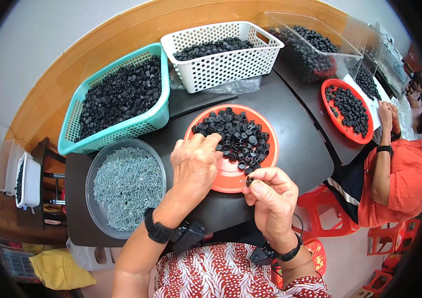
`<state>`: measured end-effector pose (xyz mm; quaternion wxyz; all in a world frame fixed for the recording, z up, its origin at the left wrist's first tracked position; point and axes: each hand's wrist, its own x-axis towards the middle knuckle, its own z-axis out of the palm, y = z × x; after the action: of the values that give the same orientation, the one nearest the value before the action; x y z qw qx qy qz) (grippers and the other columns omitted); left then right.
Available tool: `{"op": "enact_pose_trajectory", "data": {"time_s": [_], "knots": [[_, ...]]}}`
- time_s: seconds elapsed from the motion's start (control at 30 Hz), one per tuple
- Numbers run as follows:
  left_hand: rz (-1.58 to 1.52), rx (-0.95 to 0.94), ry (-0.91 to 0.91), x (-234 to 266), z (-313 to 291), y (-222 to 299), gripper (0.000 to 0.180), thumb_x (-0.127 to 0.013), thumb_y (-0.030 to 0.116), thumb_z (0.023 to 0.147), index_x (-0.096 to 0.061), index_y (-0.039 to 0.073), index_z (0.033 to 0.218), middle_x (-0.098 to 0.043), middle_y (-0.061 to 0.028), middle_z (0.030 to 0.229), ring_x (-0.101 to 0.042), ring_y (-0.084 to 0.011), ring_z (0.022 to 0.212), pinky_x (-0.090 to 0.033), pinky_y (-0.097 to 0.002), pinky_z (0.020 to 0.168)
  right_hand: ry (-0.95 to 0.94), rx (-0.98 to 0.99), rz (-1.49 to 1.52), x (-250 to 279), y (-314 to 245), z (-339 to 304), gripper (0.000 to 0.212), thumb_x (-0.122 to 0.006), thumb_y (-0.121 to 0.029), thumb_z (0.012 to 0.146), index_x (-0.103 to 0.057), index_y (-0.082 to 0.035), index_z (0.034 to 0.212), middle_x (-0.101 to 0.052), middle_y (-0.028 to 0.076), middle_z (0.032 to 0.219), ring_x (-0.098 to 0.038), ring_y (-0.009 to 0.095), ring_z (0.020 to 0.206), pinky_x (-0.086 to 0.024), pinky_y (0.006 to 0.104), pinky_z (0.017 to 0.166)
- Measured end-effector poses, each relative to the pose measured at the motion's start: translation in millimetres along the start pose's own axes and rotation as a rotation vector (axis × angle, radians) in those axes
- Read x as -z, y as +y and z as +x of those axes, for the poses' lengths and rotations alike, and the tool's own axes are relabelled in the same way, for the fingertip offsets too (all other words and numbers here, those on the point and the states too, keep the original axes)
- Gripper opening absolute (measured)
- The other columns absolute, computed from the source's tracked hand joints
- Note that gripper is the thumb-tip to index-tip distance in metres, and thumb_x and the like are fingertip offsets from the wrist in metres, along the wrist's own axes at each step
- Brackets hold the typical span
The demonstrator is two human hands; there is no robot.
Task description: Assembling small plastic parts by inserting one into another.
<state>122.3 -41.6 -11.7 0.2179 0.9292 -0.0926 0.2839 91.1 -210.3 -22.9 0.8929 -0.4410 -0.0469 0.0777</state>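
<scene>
My left hand (195, 161) is over the left side of an orange-red round plate (228, 180), its fingers curled in at the edge of a pile of small black plastic caps (241, 136). Its fingertips are partly hidden, so what they pinch, if anything, does not show. At the plate's front right rim, my right hand (274, 196) pinches a small black plastic cap (250, 182) between thumb and forefinger. A thin silvery screw seems to stick out of that cap to the left. Beside my left forearm stands a clear round tub (90, 184) full of silvery screws (129, 181).
Behind the plate are a teal basket (144, 124) and a white basket (223, 69), both holding black caps. On the right, a clear bin (315, 49) and a red tray (326, 102) hold black parts. Another person (394, 174) sits there. A red stool (325, 213) stands below the table edge.
</scene>
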Motion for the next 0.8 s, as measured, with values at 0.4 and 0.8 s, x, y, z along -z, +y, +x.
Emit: {"op": "enact_pose_trajectory", "data": {"time_s": [0.4,0.8], "knots": [[0.103,0.050,-0.159,-37,-3,-5,0.015,-0.068,0.007,0.064,-0.058,0.004,0.076,-0.058,-0.0122,0.069,-0.060,-0.0285,0.068,-0.042,-0.0403,0.066,0.023,-0.007,0.007,7,1,-2,0.019,-0.065,-0.005,0.082,-0.062,0.005,0.097,-0.066,0.010,0.080,-0.058,0.010,0.066,-0.043,0.0202,0.057],[0.231,-0.140,-0.025,-37,-5,1,0.004,-0.059,0.006,0.069,-0.055,0.006,0.068,-0.056,-0.0099,0.065,-0.057,-0.0255,0.063,-0.039,-0.0390,0.067,0.014,0.027,-0.008,7,8,3,0.017,-0.066,-0.004,0.081,-0.062,0.004,0.096,-0.065,0.007,0.079,-0.056,0.009,0.064,-0.041,0.0199,0.056]]}}
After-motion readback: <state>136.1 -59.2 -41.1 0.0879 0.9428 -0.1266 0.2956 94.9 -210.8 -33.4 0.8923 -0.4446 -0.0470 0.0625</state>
